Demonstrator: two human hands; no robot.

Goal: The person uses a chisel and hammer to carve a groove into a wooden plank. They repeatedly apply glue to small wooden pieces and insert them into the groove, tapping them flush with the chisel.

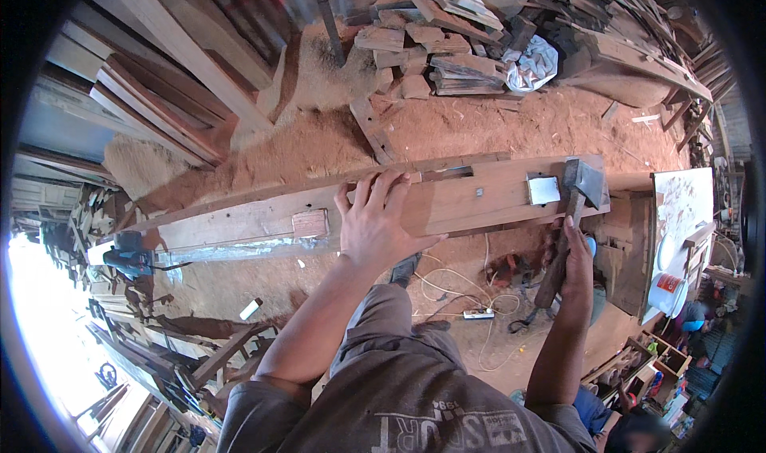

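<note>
Our right hand (578, 254) is clenched around the wooden handle of what looks like a hatchet (585, 180), while our left hand (379, 222) lies spread on a long board (447, 202), grasping nothing that we can see. From the right grip, the hatchet's head lies straight ahead, away from our body, over the board's right end; we cannot tell whether metal touches wood. The handle's long axis runs away from us, leaning slightly right, nearly square to the board, and the broad blade side points right. The board stretches across our front, left to right, its right end tilting a little farther off; our right hand is the nearer to that end, our left well apart from it. Just left of the hatchet's head sits 1 pale plate (544, 190); left of our left hand lies 1 wooden block (309, 223), and at the board's far left end, 1 blue power tool (132, 261). Beyond the board, 1 pile of offcuts (431, 46) covers part of the reddish ground (495, 122).
</note>
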